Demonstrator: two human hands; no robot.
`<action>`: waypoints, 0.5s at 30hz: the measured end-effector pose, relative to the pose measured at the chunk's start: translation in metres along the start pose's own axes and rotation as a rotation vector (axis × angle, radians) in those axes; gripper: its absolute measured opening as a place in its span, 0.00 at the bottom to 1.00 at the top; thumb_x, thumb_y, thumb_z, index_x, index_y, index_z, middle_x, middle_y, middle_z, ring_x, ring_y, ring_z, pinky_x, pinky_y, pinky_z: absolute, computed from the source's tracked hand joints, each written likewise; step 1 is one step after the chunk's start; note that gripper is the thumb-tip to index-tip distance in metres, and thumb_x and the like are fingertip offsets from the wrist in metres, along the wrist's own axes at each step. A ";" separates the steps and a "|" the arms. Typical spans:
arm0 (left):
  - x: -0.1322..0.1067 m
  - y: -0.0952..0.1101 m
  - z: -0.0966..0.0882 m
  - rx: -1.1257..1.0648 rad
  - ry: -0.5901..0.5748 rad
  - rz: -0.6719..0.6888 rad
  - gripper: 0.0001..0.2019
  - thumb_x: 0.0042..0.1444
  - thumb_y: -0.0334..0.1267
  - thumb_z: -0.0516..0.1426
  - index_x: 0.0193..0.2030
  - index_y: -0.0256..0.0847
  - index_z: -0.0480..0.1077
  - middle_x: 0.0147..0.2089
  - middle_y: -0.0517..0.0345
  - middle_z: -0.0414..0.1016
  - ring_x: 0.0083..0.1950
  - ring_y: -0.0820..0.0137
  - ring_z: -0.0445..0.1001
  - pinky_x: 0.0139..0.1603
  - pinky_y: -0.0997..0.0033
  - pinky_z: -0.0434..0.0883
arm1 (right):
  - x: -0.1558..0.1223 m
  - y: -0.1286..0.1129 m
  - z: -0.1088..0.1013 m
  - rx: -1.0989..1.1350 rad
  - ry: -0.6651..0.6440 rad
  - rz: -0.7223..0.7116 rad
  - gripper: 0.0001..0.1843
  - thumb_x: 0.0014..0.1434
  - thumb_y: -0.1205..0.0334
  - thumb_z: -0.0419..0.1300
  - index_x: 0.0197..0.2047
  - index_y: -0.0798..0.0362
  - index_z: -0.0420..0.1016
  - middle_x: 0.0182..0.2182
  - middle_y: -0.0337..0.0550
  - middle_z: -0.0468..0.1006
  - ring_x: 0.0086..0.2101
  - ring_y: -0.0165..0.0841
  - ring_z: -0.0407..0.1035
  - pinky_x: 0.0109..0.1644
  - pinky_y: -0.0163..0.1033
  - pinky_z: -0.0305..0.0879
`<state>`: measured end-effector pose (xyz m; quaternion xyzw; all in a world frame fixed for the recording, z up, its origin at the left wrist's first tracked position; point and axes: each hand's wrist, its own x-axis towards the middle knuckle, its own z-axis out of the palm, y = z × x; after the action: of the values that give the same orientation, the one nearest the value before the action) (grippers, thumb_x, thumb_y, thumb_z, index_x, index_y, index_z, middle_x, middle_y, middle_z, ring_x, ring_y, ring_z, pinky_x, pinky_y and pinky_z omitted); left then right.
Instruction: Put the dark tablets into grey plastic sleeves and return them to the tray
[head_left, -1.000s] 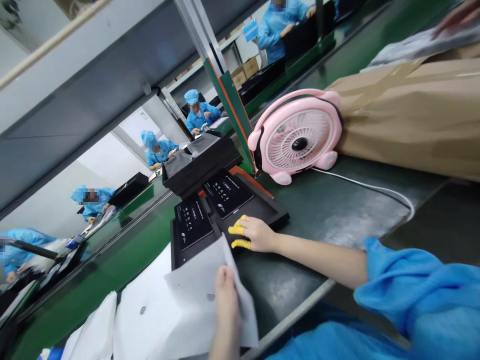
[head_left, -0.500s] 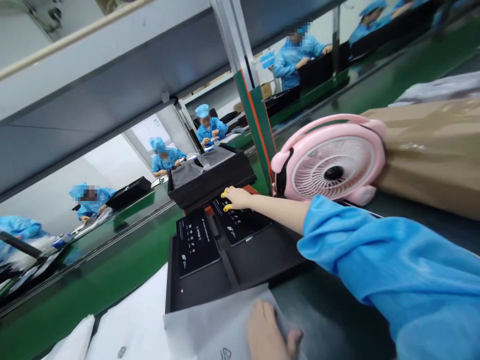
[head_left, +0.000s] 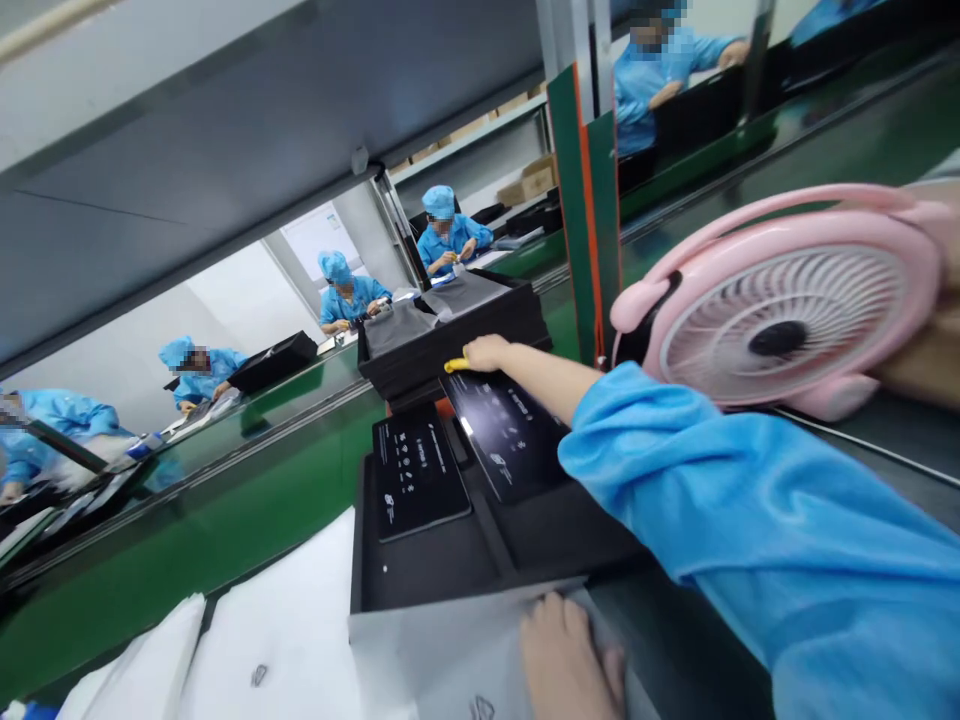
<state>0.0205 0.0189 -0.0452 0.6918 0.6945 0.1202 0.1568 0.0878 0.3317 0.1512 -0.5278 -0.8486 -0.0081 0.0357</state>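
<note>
My right hand (head_left: 484, 355), with yellow finger covers, grips the far edge of a dark flat tablet-like panel (head_left: 506, 435) with white printed icons. The panel looks slightly tilted and catches a bright reflection. Beside it on the left, a matching panel (head_left: 420, 475) lies in a black divided tray (head_left: 442, 560). At the tray's near edge my left hand (head_left: 566, 650) is closed over a thin whitish sheet of paper (head_left: 435, 660), its fingers bent on it and its thumb to the right.
Behind the tray stand stacked black trays (head_left: 457, 335) holding grey sheets. White paper sheets (head_left: 285, 620) lie at left. A pink fan (head_left: 787, 300) stands at right, near a green post (head_left: 585, 210). Co-workers in blue sit beyond the green conveyor (head_left: 247, 500); a shelf (head_left: 225, 160) hangs overhead.
My right hand has closed on the panel's far edge, and the panel has tilted and now reflects light. The left hand stays on the paper. The view has shifted.
</note>
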 end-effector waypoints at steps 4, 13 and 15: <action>-0.005 0.012 -0.029 0.069 -0.036 0.058 0.15 0.51 0.41 0.57 0.43 0.36 0.67 0.49 0.45 0.68 0.50 0.57 0.65 0.51 0.58 0.62 | -0.039 0.002 -0.061 -0.022 -0.027 -0.085 0.29 0.50 0.43 0.56 0.47 0.56 0.72 0.43 0.51 0.74 0.41 0.40 0.68 0.40 0.38 0.59; -0.007 -0.001 -0.041 -0.065 0.130 0.021 0.07 0.56 0.31 0.48 0.30 0.38 0.64 0.35 0.52 0.69 0.39 0.65 0.69 0.41 0.68 0.62 | -0.208 0.029 -0.095 0.285 0.411 -0.132 0.29 0.44 0.39 0.58 0.34 0.59 0.76 0.33 0.39 0.75 0.40 0.35 0.66 0.44 0.37 0.58; -0.011 -0.008 -0.043 -0.292 0.239 0.023 0.08 0.55 0.31 0.48 0.26 0.40 0.61 0.29 0.57 0.66 0.33 0.69 0.67 0.38 0.71 0.62 | -0.253 0.036 -0.081 0.701 0.621 -0.040 0.27 0.45 0.42 0.59 0.32 0.62 0.75 0.30 0.37 0.74 0.37 0.31 0.67 0.44 0.37 0.60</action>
<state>-0.0032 0.0100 -0.0081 0.6502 0.6755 0.3030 0.1707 0.2360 0.1171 0.2135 -0.4401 -0.7592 0.1211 0.4639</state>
